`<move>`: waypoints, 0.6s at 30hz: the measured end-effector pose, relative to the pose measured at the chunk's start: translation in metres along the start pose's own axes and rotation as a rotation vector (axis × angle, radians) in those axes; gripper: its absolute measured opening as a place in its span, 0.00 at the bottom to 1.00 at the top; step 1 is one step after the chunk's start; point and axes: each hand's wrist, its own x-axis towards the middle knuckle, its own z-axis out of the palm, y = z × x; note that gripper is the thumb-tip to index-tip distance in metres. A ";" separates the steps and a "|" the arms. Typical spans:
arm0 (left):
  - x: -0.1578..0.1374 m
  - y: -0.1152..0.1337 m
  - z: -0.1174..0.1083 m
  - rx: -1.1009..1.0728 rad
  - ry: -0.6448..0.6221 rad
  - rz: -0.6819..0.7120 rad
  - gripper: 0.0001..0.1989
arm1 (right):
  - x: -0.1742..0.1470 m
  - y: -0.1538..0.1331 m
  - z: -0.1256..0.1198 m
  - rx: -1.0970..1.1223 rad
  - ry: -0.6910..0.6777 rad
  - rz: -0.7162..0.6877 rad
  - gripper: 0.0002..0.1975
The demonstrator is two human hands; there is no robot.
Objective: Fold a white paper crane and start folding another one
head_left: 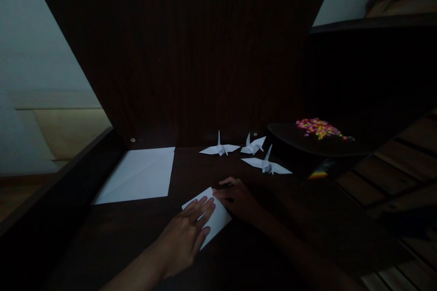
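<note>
A small folded sheet of white paper (218,218) lies at a slant on the dark wooden surface. My left hand (189,227) rests flat across its left side, fingers stretched out and pressing it down. At the upper right edge of the paper, my right hand (237,198) has bent fingers, with fingertips gripping near the corner; shadow hides part of that hand. Behind the hands stand three white origami cranes: one on the left (220,149), one at the back right (253,146) and one nearer on the right (266,165).
A larger white sheet (139,175) with a diagonal crease lies at the left, beside a raised side board (58,177). A tall dark panel (191,54) closes off the back. On a rounded dark shelf (287,138) at right sits a pile of small colourful pieces (321,128).
</note>
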 end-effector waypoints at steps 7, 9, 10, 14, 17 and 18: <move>0.007 -0.006 -0.005 0.001 -0.060 -0.022 0.27 | 0.004 0.005 -0.004 0.077 0.024 0.006 0.14; 0.008 -0.010 -0.005 0.005 -0.031 -0.050 0.27 | 0.003 0.005 -0.006 0.113 0.005 0.005 0.16; 0.008 -0.011 -0.004 0.012 -0.018 -0.063 0.27 | 0.003 0.004 -0.007 0.120 -0.009 0.005 0.16; 0.009 -0.013 -0.004 0.050 -0.007 -0.075 0.28 | 0.004 -0.002 -0.008 0.092 -0.047 0.004 0.18; 0.009 -0.013 -0.003 0.071 0.009 -0.066 0.27 | 0.005 -0.006 -0.008 0.019 -0.080 -0.024 0.17; 0.009 -0.013 -0.003 0.076 0.014 -0.064 0.27 | 0.005 -0.008 -0.008 -0.014 -0.097 -0.040 0.17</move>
